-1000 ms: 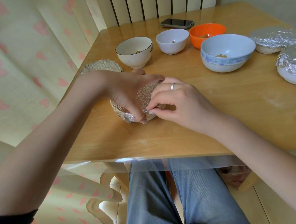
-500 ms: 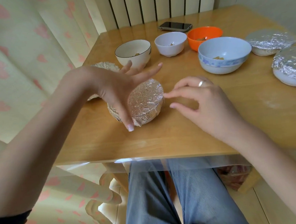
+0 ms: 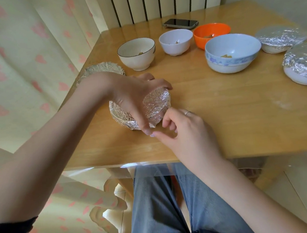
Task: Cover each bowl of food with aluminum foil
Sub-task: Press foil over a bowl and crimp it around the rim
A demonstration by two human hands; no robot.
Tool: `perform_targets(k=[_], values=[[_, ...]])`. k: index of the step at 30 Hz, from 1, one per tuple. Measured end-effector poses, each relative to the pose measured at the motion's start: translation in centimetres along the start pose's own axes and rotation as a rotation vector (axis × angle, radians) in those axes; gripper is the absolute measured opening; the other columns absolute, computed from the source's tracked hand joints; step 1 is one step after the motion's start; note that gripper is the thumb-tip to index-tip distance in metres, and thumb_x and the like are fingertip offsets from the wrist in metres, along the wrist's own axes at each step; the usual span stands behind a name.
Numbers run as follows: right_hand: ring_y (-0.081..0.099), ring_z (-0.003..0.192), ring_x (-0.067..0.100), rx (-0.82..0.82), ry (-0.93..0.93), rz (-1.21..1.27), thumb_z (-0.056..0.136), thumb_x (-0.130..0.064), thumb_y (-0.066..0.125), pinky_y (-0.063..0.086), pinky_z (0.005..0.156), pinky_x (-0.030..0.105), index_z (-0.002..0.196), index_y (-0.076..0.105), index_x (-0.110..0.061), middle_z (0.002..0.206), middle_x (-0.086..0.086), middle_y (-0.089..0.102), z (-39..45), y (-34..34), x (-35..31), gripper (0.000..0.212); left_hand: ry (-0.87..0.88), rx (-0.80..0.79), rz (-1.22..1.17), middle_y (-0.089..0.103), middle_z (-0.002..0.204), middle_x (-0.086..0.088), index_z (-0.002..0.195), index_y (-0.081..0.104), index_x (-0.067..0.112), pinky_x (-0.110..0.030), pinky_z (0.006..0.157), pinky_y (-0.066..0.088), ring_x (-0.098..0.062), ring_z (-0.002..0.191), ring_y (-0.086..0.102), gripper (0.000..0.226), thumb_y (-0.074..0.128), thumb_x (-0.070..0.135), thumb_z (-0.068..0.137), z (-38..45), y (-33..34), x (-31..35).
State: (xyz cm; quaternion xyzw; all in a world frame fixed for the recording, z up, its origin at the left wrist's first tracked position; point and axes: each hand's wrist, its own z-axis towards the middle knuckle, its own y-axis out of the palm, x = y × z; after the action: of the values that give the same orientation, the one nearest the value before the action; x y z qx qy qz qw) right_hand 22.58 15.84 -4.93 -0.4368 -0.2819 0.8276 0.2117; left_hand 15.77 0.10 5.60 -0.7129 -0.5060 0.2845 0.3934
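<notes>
A small bowl wrapped in crinkled aluminum foil sits near the table's front left. My left hand grips it from above, fingers over the far rim and thumb down the front. My right hand is at the bowl's front right with curled fingers, pinching the loose foil edge. Uncovered bowls with bits of food stand behind: a white dark-rimmed bowl, a small white bowl, an orange bowl and a blue-patterned bowl. Two foil-covered bowls stand at the right.
A round piece of shaped foil lies at the table's left edge behind my left wrist. A phone lies at the back. The wooden table ends just before my knees. A chair with a heart-print cover stands at the left.
Both hands had lifted off the wrapped bowl with fingers spread. Now my left hand is clasped over it again and my right hand has returned to its front edge.
</notes>
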Motion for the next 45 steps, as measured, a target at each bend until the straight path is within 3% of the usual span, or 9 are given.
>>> perform_targets(k=[5, 11, 19, 23, 27, 32, 39, 42, 45], values=[[0.054, 0.060, 0.021, 0.145, -0.032, -0.053, 0.067, -0.039, 0.081, 0.042, 0.042, 0.031, 0.075, 0.055, -0.018, 0.067, -0.010, 0.048, 0.1, 1.3, -0.6, 0.035, -0.031, -0.153, 0.019, -0.028, 0.159, 0.005, 0.130, -0.028, 0.069, -0.044, 0.121, 0.014, -0.013, 0.149, -0.015, 0.153, 0.079, 0.071, 0.021, -0.5, -1.0, -0.4], [0.049, 0.057, 0.015, 0.145, -0.021, 0.015, 0.072, -0.034, 0.080, 0.045, 0.044, 0.034, 0.074, 0.056, -0.018, 0.067, -0.014, 0.046, 0.5, 1.7, -0.1, 0.028, -0.017, -0.140, 0.059, -0.001, 0.154, 0.011, 0.139, -0.007, 0.066, -0.039, 0.111, 0.034, -0.022, 0.145, 0.022, 0.136, 0.092, 0.047, 0.048, -0.5, -0.9, 0.2], [0.053, 0.054, 0.006, 0.061, 0.145, 0.297, 0.067, -0.031, 0.084, 0.049, 0.056, 0.033, 0.063, 0.066, -0.021, 0.058, -0.018, 0.061, 1.4, 1.2, 0.5, 0.021, -0.026, -0.128, 0.080, -0.005, 0.157, 0.006, 0.139, -0.009, 0.066, -0.041, 0.115, 0.029, -0.025, 0.147, 0.018, 0.134, 0.091, 0.048, 0.051, -0.6, -0.8, 0.2], [0.048, 0.047, 0.010, 0.105, 0.213, 0.263, 0.059, -0.045, 0.085, 0.040, 0.051, 0.026, 0.054, 0.066, -0.018, 0.046, -0.011, 0.056, 1.7, 1.0, 1.1, 0.034, -0.028, -0.127, 0.090, -0.005, 0.157, 0.009, 0.137, -0.010, 0.069, -0.042, 0.114, 0.031, -0.025, 0.147, 0.020, 0.134, 0.090, 0.051, 0.050, -0.7, -0.8, 0.2], [0.041, 0.040, 0.016, 0.038, 0.274, 0.156, 0.052, -0.060, 0.080, 0.042, 0.049, 0.032, 0.042, 0.056, -0.013, 0.038, -0.002, 0.050, 2.6, 0.5, 1.5, 0.053, -0.017, -0.121, 0.086, -0.005, 0.156, 0.012, 0.134, -0.008, 0.072, -0.042, 0.113, 0.033, -0.027, 0.145, 0.024, 0.132, 0.090, 0.053, 0.048, -0.5, -0.7, -0.1], [0.050, 0.038, 0.007, -0.122, 0.388, 0.228, 0.051, -0.055, 0.083, 0.046, 0.050, 0.028, 0.046, 0.066, -0.015, 0.041, -0.004, 0.059, 3.6, -0.1, 1.5, 0.044, -0.010, -0.112, 0.080, -0.003, 0.155, 0.011, 0.133, -0.007, 0.072, -0.039, 0.111, 0.034, -0.027, 0.143, 0.027, 0.129, 0.090, 0.051, 0.050, -0.5, -0.5, -0.1], [0.046, 0.038, 0.005, -0.154, 0.244, 0.361, 0.064, -0.048, 0.080, 0.037, 0.045, 0.020, 0.048, 0.065, -0.009, 0.040, -0.008, 0.056, 2.8, -0.7, 2.0, 0.044, -0.002, -0.076, 0.065, 0.008, 0.151, 0.007, 0.133, 0.005, 0.069, -0.043, 0.107, 0.039, -0.029, 0.137, 0.033, 0.121, 0.091, 0.046, 0.052, -0.5, -0.4, 0.0], [0.043, 0.039, 0.013, -0.072, 0.231, 0.381, 0.066, -0.047, 0.079, 0.037, 0.047, 0.031, 0.050, 0.065, -0.014, 0.040, 0.001, 0.054, 2.9, -0.2, 2.2, 0.040, 0.004, -0.072, 0.062, 0.009, 0.151, 0.006, 0.134, 0.006, 0.068, -0.046, 0.108, 0.039, -0.029, 0.137, 0.035, 0.121, 0.092, 0.047, 0.051, -0.5, -0.4, 0.0], [0.039, 0.041, 0.011, -0.059, 0.175, 0.254, 0.076, -0.048, 0.072, 0.031, 0.047, 0.029, 0.058, 0.057, -0.017, 0.041, -0.005, 0.047, 2.6, 0.3, 2.0, 0.039, 0.013, -0.060, 0.044, 0.016, 0.145, 0.006, 0.133, 0.011, 0.066, -0.045, 0.105, 0.042, -0.029, 0.130, 0.040, 0.118, 0.093, 0.046, 0.050, -0.5, -0.3, -0.1]])
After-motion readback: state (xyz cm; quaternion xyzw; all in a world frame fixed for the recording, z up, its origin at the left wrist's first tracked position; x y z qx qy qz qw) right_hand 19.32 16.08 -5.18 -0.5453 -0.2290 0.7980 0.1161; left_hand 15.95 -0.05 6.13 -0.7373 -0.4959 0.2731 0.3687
